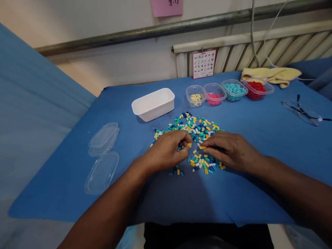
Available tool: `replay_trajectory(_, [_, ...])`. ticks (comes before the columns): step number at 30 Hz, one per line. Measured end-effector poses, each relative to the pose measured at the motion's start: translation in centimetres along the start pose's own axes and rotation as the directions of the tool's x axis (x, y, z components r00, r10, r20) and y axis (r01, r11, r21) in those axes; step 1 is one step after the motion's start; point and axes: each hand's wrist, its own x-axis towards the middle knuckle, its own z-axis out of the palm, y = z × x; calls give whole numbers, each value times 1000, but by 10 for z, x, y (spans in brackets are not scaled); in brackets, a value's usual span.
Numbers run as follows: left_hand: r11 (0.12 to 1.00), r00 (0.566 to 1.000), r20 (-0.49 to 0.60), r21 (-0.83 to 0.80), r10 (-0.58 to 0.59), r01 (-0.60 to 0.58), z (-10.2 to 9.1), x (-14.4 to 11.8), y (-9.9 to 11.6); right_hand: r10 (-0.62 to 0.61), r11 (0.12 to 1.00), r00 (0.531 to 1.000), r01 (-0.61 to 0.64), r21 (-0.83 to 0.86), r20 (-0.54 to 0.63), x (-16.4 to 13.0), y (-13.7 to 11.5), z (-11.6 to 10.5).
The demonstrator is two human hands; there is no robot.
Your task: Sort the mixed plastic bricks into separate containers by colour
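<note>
Your left hand (168, 150) rests on the near-left edge of the brick pile (193, 138), fingers curled narrow and pinching a small yellow piece (189, 145). Your right hand (229, 150) lies flat on the pile's right side, fingers close together, tips touching a yellow brick (202, 147). The pile sits mid-surface on the blue cloth (233, 193). White tub (153, 104) behind left; four sorted containers (228, 91) behind right; clear lids (103, 155) far left.
</note>
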Motion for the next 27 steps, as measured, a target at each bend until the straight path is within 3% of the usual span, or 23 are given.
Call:
replay_trajectory(3, [899, 986, -41, -419, -159, 128, 1, 0, 8, -49, 999, 998, 50, 16, -49, 2, -4, 0])
replay_trajectory(7, [708, 957, 55, -662, -285, 248, 8, 4, 13, -89, 995, 987, 95, 38, -132, 6, -12, 2])
replay_trajectory(11, [592, 945, 149, -748, -292, 301, 19, 9, 11, -61, 996, 981, 73, 58, -181, 9, -17, 5])
replay_trajectory(19, [436, 946, 157, -857, -284, 273, 31, 10, 2, 73, 987, 969, -37, 156, -235, 6, -18, 9])
replay_trajectory(23, [441, 952, 137, -862, -274, 251, 34, 9, 0, 148, 973, 957, -96, 210, -250, 5, -16, 12])
replay_trajectory(27, [456, 945, 26, -871, -327, 182, 36, 9, 1, 162, 965, 949, -95, 243, -271, 5, -15, 14])
